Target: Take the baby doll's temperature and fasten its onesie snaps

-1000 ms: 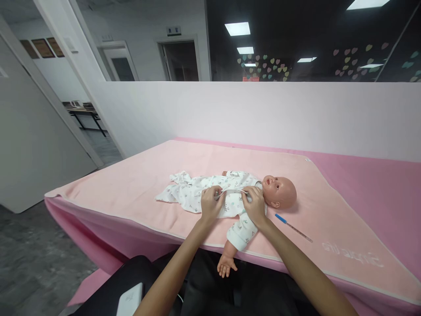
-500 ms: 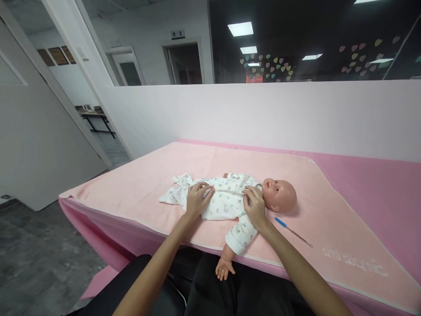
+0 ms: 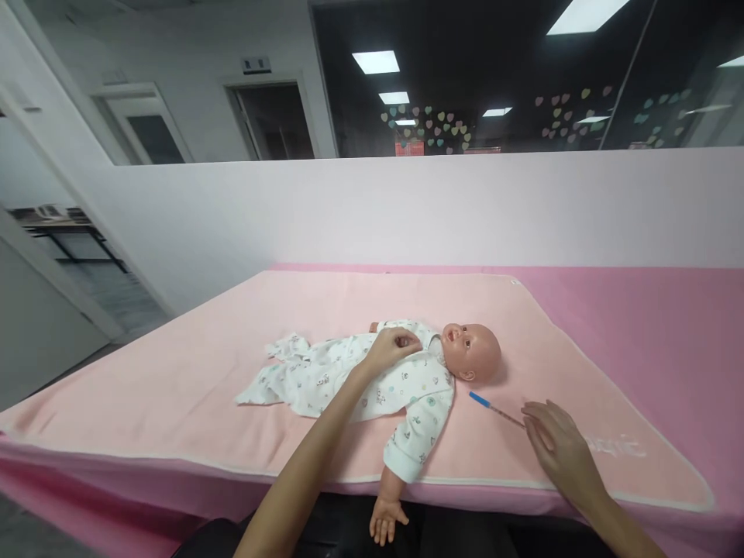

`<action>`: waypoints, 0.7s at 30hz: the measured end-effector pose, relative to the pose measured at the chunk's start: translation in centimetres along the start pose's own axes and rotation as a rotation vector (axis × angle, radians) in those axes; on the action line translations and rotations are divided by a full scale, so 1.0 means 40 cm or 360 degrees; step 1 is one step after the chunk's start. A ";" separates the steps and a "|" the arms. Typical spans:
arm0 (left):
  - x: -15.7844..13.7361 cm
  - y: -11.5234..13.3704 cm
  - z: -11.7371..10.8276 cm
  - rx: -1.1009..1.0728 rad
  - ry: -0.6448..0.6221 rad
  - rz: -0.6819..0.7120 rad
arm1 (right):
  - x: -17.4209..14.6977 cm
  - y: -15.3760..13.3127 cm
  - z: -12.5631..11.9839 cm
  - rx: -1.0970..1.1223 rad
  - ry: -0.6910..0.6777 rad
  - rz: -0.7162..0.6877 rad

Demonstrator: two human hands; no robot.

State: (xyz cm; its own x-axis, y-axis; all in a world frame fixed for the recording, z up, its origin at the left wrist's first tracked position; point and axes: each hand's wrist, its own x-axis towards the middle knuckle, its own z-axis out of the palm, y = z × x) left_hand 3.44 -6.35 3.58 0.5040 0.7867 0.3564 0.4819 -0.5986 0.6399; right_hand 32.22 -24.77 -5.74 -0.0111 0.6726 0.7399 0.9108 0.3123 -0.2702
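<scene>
A baby doll [image 3: 472,353] lies on its back, its head to the right, dressed in a white printed romper [image 3: 325,380]. At the romper's chest, just below the collar, the fingers of my left hand [image 3: 394,349] are curled and pinch the cloth of the front opening. To the right of the doll, a thin thermometer [image 3: 504,415] with a blue end lies flat on the blanket. My right hand [image 3: 556,446] is at its far thin end, fingers stretched and slightly bent, thumb apart; whether they touch it I cannot tell. The doll's near arm hangs over the front edge.
A peach blanket [image 3: 203,372] with white edging covers the pink-draped table [image 3: 651,333]. Behind it stands a low white wall [image 3: 465,209] with dark glass above. A door [image 3: 46,302] is at the left, and my legs are under the front edge.
My right hand has left the doll's chest and moved right to the thermometer. My left hand has shifted up the romper toward the collar. The view has turned right.
</scene>
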 end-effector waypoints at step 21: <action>-0.057 -0.031 -0.018 0.0394 0.0003 0.0171 | -0.069 0.010 -0.018 -0.0194 -0.0067 0.0297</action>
State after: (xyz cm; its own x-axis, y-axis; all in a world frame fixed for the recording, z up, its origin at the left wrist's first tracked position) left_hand 1.20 -7.28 2.48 0.5605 0.7169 0.4146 0.5866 -0.6971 0.4123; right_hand 32.92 -26.98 -7.43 0.1475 0.7393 0.6570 0.9418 0.0979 -0.3216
